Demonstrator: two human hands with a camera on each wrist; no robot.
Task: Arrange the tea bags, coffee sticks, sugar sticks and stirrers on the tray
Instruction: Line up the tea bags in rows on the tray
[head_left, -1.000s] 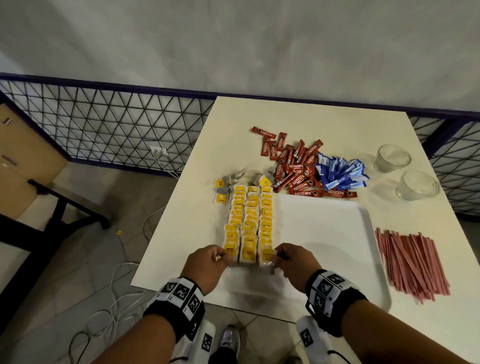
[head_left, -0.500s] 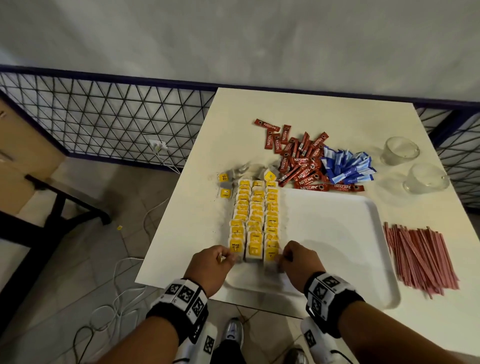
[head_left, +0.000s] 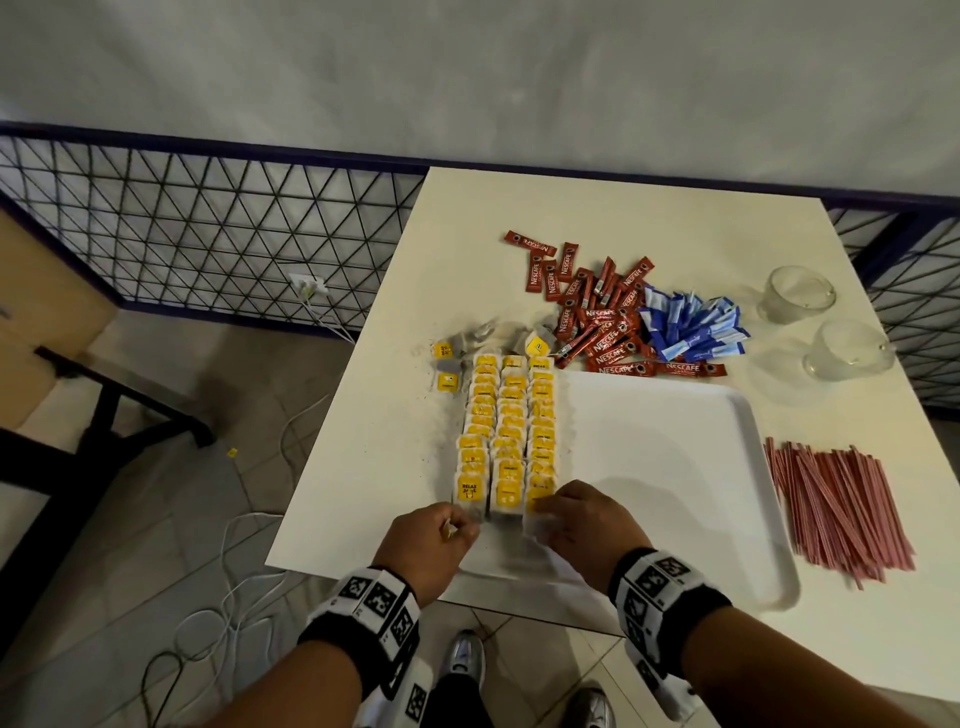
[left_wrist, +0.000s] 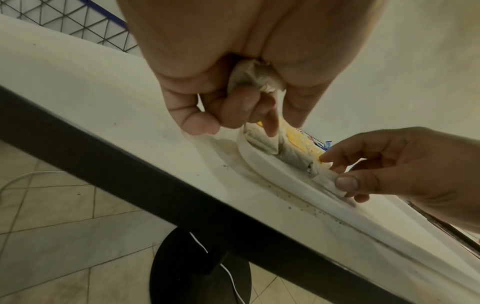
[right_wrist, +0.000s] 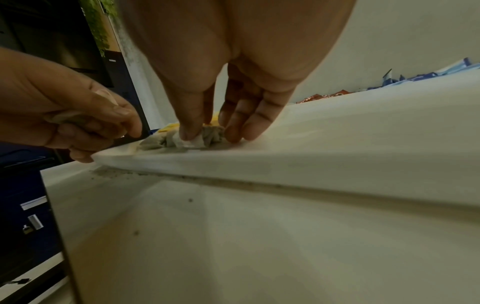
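Note:
Three rows of yellow-tagged tea bags (head_left: 511, 431) lie along the left side of the white tray (head_left: 675, 467). My left hand (head_left: 457, 527) is at the near end of the left row. It grips a crumpled tea bag (left_wrist: 253, 78) in its curled fingers. My right hand (head_left: 545, 512) pinches the nearest tea bag (right_wrist: 207, 133) of the right row between thumb and fingers, low on the tray. Red coffee sticks (head_left: 597, 322) and blue sugar sticks (head_left: 691, 332) lie heaped beyond the tray. Pink stirrers (head_left: 836, 509) lie to its right.
Two glass cups (head_left: 797, 293) (head_left: 847, 351) stand at the table's far right. Loose tea bags (head_left: 447, 364) lie off the tray's far left corner. The table's left edge (head_left: 332, 441) drops to a tiled floor with cables. A mesh fence (head_left: 208, 234) runs behind.
Both hands stay at the near end of the tea bag rows. The right hand has shifted slightly left onto the right row's nearest bag. The head view has swung a little.

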